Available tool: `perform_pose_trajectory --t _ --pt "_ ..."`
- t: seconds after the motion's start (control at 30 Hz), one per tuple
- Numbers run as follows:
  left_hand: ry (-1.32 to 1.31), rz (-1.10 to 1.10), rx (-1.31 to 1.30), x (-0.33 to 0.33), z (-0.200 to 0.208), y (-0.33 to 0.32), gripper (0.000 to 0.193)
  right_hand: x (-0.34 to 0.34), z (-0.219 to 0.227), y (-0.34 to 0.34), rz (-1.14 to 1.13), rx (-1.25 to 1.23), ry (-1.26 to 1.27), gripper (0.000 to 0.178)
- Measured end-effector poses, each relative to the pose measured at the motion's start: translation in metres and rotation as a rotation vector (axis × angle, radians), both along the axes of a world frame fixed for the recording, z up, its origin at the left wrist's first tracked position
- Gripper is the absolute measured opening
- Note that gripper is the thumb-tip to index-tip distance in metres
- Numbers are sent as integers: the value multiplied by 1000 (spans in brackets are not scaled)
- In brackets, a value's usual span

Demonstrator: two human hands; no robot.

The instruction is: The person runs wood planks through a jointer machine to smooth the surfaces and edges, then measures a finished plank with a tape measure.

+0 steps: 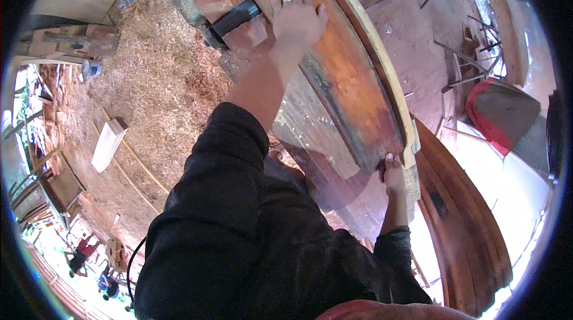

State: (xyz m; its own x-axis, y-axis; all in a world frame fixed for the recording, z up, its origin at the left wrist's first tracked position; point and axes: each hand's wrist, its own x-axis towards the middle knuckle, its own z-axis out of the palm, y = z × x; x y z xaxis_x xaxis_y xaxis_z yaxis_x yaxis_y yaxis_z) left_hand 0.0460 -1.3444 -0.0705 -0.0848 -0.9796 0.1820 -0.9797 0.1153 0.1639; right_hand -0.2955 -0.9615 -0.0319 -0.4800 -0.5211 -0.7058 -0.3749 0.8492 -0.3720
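Had left hand (296,15) spread flat on the orange-brown board (343,78) and right hand (394,178) at its near end; couldn't tell whether gripping. Saw board lying lengthwise on the worktop (313,132). Judged it stiff, probably heavy, best taken by near end and long edges.

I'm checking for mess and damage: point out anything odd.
The curved reddish-brown wooden plank under the left hand has dark blotches, perhaps stains. Pale brown wood shavings lie scattered at the left, like unswept waste.

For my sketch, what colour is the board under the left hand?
The board: mottled orange-brown, best in head view.
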Motion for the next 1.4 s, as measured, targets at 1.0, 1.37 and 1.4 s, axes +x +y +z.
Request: perform_pose_trajectory --t 1.0,1.37,1.4 --pt "-33 31 -212 0 -25 36 62 7 -3 -10 230 -302 75 56" --pt "-49 -1 -225 16 -10 16 58 17 7 -48 281 -91 -56 68" --pt "70 -3 -111 16 -7 18 63 20 12 -52 276 -94 -94 69"
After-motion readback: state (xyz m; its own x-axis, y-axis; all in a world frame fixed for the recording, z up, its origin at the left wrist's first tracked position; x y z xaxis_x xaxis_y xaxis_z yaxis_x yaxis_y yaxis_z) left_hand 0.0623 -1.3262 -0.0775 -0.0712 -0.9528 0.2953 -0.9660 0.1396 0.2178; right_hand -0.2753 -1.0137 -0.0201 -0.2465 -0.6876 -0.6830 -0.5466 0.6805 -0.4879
